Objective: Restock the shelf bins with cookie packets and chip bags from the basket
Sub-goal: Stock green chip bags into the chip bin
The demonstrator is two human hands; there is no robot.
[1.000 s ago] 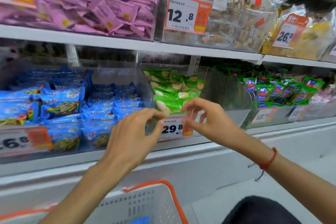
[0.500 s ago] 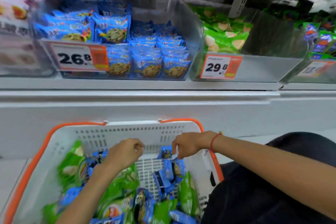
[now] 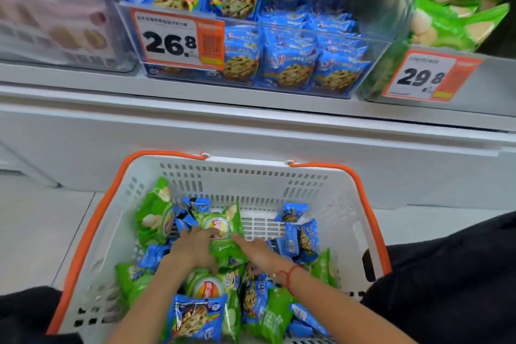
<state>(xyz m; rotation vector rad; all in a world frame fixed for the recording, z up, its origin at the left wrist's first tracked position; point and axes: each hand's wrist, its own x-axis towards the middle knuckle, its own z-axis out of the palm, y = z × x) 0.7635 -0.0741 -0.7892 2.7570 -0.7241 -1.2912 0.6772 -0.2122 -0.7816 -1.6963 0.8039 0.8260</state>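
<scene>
Head view looks down on our two hands inside the white basket (image 3: 329,204) with the orange rim, which sits low in the centre of the frame below the shelf. Our left hand (image 3: 192,250) lies with its fingers spread over the left edge of a green chip bag (image 3: 223,234) near the middle of the basket, and our right hand (image 3: 261,253) reaches in with straight fingers touching the bag's right edge, so the bag sits between the two hands. Neither grip looks closed round it yet; the fingers press rather than curl, though the left thumb is hidden and we cannot tell for sure. We judge the bag to be light, puffed with air and slick, with crisps that crush easily, so we would take it by the crimped top seam or cradle it flat between both palms, not squeeze the middle. Blue cookie packets (image 3: 303,237) lie scattered around it, some just beside the right hand and one large one (image 3: 195,315) at the lower edge of the frame; these seem small, flatter and firmer, easy to pinch at a corner. More green bags lean against the left wall. Up top, the bin of blue cookie packets (image 3: 279,64) with the 26.8 tag stands at centre, and the green chip bin (image 3: 458,28) with the 29.8 tag at upper right.
</scene>
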